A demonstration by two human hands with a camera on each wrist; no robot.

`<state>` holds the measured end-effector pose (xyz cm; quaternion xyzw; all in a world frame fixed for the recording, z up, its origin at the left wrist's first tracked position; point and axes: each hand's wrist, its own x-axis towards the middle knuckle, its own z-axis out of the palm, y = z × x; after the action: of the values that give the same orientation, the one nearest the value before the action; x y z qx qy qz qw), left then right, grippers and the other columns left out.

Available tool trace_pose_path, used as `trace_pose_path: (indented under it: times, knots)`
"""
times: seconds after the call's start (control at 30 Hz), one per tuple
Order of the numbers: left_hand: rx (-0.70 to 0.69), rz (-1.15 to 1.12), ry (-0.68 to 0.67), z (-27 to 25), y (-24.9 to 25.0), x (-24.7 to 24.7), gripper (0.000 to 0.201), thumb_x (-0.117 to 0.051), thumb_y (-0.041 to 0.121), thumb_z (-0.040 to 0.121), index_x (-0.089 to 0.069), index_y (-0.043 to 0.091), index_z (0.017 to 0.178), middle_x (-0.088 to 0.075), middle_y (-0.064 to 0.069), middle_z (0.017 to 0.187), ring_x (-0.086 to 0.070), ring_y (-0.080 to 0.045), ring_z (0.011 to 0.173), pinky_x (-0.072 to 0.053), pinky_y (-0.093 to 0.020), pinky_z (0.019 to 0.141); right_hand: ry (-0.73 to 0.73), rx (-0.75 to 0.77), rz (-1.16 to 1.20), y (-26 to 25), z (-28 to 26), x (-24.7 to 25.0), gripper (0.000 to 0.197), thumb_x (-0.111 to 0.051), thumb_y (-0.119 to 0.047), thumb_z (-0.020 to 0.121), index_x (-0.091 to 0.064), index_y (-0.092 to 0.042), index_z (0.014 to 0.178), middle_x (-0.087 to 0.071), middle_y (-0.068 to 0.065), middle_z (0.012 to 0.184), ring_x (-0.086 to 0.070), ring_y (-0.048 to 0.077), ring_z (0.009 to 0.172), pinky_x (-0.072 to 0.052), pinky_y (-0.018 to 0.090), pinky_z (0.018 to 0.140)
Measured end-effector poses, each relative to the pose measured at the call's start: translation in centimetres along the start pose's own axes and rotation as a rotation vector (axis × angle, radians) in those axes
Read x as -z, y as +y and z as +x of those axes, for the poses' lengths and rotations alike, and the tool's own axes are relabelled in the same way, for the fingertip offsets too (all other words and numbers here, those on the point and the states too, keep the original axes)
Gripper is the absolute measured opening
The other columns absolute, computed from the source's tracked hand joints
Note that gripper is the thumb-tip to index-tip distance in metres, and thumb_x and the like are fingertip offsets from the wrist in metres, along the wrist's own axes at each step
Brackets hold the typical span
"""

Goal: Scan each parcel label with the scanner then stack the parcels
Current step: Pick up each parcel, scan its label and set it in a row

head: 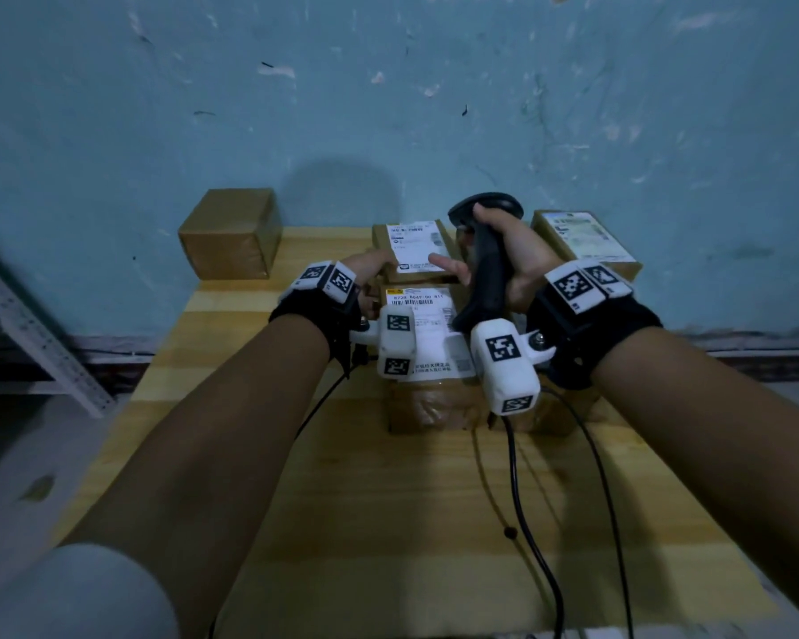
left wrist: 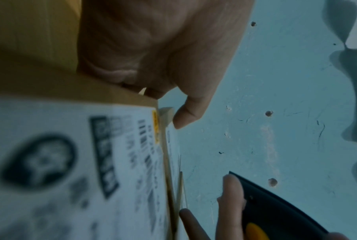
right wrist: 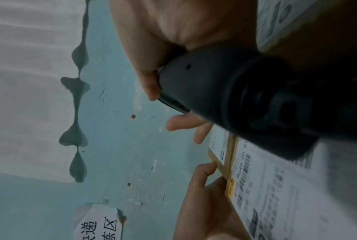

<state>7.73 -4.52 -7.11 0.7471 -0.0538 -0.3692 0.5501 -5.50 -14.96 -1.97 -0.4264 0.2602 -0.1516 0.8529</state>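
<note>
Near parcel [head: 427,357] lies label-up mid-table [head: 342,523]. Your left hand [head: 365,279] grips its far-left corner. Second labelled parcel [head: 414,246] touches behind it; third [head: 582,242] behind-right; plain box [head: 231,232] behind-left. Your right hand [head: 522,265] clasps scanner [head: 487,265] upright above near parcel's right edge, fingers partly loose.

Bare forearms reaching up from the lower frame, black wrist straps [head: 586,329] carrying white blocks printed with black square markers [head: 573,285], white camera housings [head: 506,366] bolted on, black cables [head: 527,500] trailing down, grey sleeve [head: 65,592] showing lower left
</note>
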Motion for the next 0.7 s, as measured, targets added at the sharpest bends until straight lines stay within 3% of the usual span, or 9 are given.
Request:
trace_pose_path:
  times: [0.1, 0.2, 0.27, 0.37, 0.4, 0.47, 0.53, 0.63, 0.7]
  knots:
    - [-0.010, 0.013, 0.013, 0.1, 0.0, 0.0, 0.008, -0.057, 0.017, 0.087, -0.057, 0.009, 0.082, -0.059, -0.014, 0.077, -0.055, -0.025, 0.073, -0.047, -0.040, 0.089, 0.009, -0.042, -0.016, -0.1, -0.1, 0.0, 0.028, -0.058, -0.025, 0.091, -0.053, -0.008, 0.113, -0.052, 0.005, 0.092, -0.068, 0.038, 0.080, -0.052, 0.031, 0.038]
    - [-0.025, 0.013, 0.014, 0.0, 0.0, 0.1, 0.012, -0.057, 0.013, 0.089, -0.057, 0.006, 0.079, -0.059, -0.013, 0.068, -0.053, -0.025, 0.072, -0.044, -0.044, 0.095, 0.010, -0.062, -0.037, 0.0, -0.4, -0.3, 0.031, -0.058, -0.026, 0.091, -0.051, -0.011, 0.117, -0.051, 0.006, 0.091, -0.067, 0.037, 0.059, -0.051, 0.029, 0.037]
    - [-0.038, 0.024, 0.024, -0.3, 0.0, 0.3, 0.011, -0.057, 0.013, 0.090, -0.057, 0.004, 0.083, -0.057, -0.012, 0.075, -0.053, -0.024, 0.068, -0.047, -0.045, 0.094, 0.007, -0.051, -0.042, -0.1, -0.6, -0.7, 0.026, -0.058, -0.026, 0.091, -0.052, -0.011, 0.111, -0.049, 0.007, 0.088, -0.066, 0.033, 0.050, -0.060, 0.040, 0.057]
    - [-0.051, 0.005, 0.047, -1.6, -0.2, 1.4, 0.011, -0.057, 0.015, 0.090, -0.052, 0.006, 0.089, -0.050, -0.008, 0.076, -0.050, -0.020, 0.063, -0.046, -0.033, 0.064, 0.003, -0.022, -0.017, -0.2, -1.4, -1.3, 0.017, -0.057, -0.022, 0.092, -0.052, -0.009, 0.101, -0.046, 0.007, 0.087, -0.065, 0.027, 0.050, -0.053, 0.044, 0.091]
    - [-0.058, 0.014, 0.063, -2.0, -0.4, 2.0, 0.010, -0.056, 0.016, 0.091, -0.050, 0.007, 0.092, -0.049, -0.007, 0.079, -0.050, -0.018, 0.063, -0.042, -0.030, 0.059, -0.012, -0.013, -0.015, -0.2, -1.8, -1.7, 0.018, -0.056, -0.022, 0.093, -0.051, -0.009, 0.103, -0.046, 0.005, 0.090, -0.066, 0.029, 0.060, -0.055, 0.040, 0.087]
    - [-0.072, 0.013, 0.105, -3.0, -1.2, 3.6, 0.012, -0.054, 0.016, 0.092, -0.049, 0.009, 0.100, -0.052, -0.006, 0.093, -0.053, -0.015, 0.066, -0.040, -0.027, 0.056, -0.053, -0.025, -0.050, 0.1, -2.7, -2.8, 0.026, -0.054, -0.026, 0.094, -0.047, -0.011, 0.113, -0.046, 0.002, 0.100, -0.065, 0.035, 0.089, -0.058, 0.029, 0.058]
    - [-0.081, -0.019, 0.136, -4.0, -2.2, 5.3, 0.012, -0.053, 0.016, 0.093, -0.049, 0.010, 0.103, -0.053, -0.006, 0.103, -0.054, -0.014, 0.068, -0.040, -0.025, 0.055, -0.094, -0.035, -0.100, 0.9, -3.5, -4.3, 0.030, -0.052, -0.028, 0.094, -0.043, -0.011, 0.116, -0.046, 0.003, 0.098, -0.064, 0.034, 0.093, -0.055, 0.028, 0.042]
    - [-0.168, -0.069, 0.236, -5.6, -4.0, 7.2, 0.026, -0.046, 0.008, 0.096, -0.052, 0.002, 0.120, -0.054, -0.006, 0.083, -0.050, -0.013, 0.063, -0.035, -0.023, 0.054, -0.137, -0.054, -0.108, 3.1, -4.3, -6.7, 0.035, -0.054, -0.027, 0.093, -0.042, -0.007, 0.119, -0.048, 0.006, 0.095, -0.065, 0.031, 0.076, -0.060, 0.034, 0.070]
    - [-0.230, 0.016, 0.319, -6.5, -5.5, 8.1, 0.034, -0.045, 0.004, 0.095, -0.048, 0.000, 0.129, -0.050, 0.000, 0.073, -0.047, -0.010, 0.061, -0.036, -0.021, 0.054, -0.148, -0.086, -0.123, 4.9, -4.7, -8.0, 0.030, -0.054, -0.026, 0.093, -0.044, -0.006, 0.113, -0.049, 0.005, 0.093, -0.065, 0.035, 0.082, -0.054, 0.040, 0.090]
